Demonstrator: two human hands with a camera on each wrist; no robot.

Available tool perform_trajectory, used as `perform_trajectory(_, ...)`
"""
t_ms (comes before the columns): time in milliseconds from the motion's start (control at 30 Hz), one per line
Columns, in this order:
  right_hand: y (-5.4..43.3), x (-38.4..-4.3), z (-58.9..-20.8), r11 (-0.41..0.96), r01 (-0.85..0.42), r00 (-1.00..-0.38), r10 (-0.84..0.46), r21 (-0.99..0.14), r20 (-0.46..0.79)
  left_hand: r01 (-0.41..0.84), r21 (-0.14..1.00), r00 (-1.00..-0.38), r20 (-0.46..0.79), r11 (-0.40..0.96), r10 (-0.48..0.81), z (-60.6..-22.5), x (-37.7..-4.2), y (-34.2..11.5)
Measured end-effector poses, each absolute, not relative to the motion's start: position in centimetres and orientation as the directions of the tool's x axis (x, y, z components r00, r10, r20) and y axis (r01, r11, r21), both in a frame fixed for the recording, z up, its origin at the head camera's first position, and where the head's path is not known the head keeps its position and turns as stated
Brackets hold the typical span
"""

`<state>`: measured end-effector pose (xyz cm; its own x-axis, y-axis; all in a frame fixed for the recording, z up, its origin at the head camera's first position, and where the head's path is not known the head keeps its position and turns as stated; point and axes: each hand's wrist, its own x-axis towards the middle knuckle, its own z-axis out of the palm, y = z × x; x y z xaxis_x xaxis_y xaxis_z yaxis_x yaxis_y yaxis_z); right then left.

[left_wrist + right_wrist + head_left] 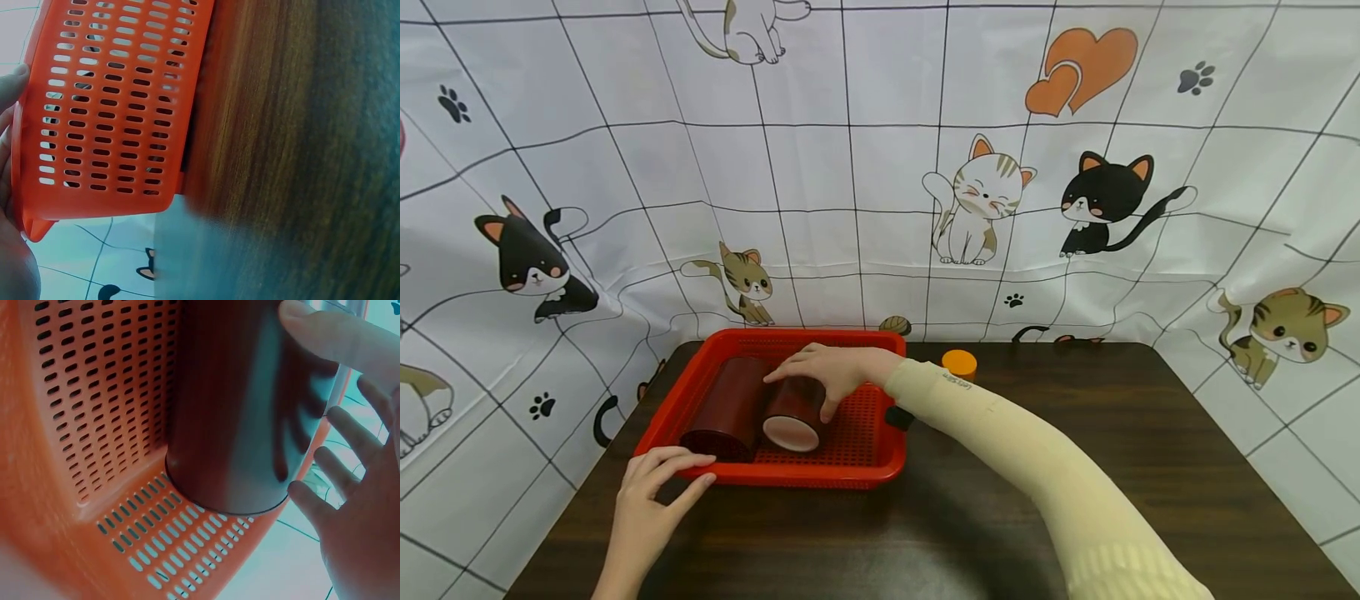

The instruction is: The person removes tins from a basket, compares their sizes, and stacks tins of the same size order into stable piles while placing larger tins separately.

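A red plastic basket (808,475) with slotted sides stands at the table's back left. Two dark red cylinders lie in it. The left cylinder (730,400) has a dark near end. The other cylinder (795,408) shows a pale round near end. My left hand (651,492) holds the basket's front left rim, thumb and fingers on either side. Over the pale-ended cylinder my right hand (831,371) arches with spread fingers, the thumb along its right side. In the right wrist view, the fingers (353,431) are fanned out beside a dark cylinder (231,425) that reflects them.
Behind the right forearm stands a small thing with an orange top (959,364), its lower part hidden. A dark wooden table (790,542) spreads in front and to the right. A white sheet with cat prints (887,167) hangs behind and at both sides.
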<state>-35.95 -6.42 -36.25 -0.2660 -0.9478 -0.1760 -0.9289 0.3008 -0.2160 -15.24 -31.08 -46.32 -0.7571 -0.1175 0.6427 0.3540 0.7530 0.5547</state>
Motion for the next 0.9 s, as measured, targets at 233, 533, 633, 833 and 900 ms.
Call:
perform_trajectory(233,-7.2,-35.3,-36.6,0.331,-0.939,-0.301,-0.921,-0.092,-0.248,0.349,0.555,-0.758,0.641,0.755,-0.121,-46.6,-15.3,-31.2)
perform_trajectory(533,-8.2,-34.4,-36.5,0.352,-0.923,-0.382,-0.883,0.153,-0.273,0.356,0.562,-0.758,0.641,0.746,-0.121,-46.6,-15.4,-31.3)
perform_trajectory(633,-8.4,-34.5,-36.4,0.34,-0.923,-0.379,-0.88,0.179,-0.288,0.359,0.565,-0.76,0.639,0.743,-0.12,-46.7,-15.4,-31.3)
perform_trajectory(833,-8.7,-34.8,-36.7,0.321,-0.945,-0.324,-0.885,0.066,-0.336,0.356,0.569,-0.76,0.638,0.742,-0.124,-46.7,-15.3,-31.3)
perform_trajectory(900,-8.7,-34.8,-36.8,0.331,-0.943,-0.321,-0.88,0.034,-0.349,0.355,0.565,-0.759,0.639,0.745,-0.123,-46.6,-15.3,-31.3)
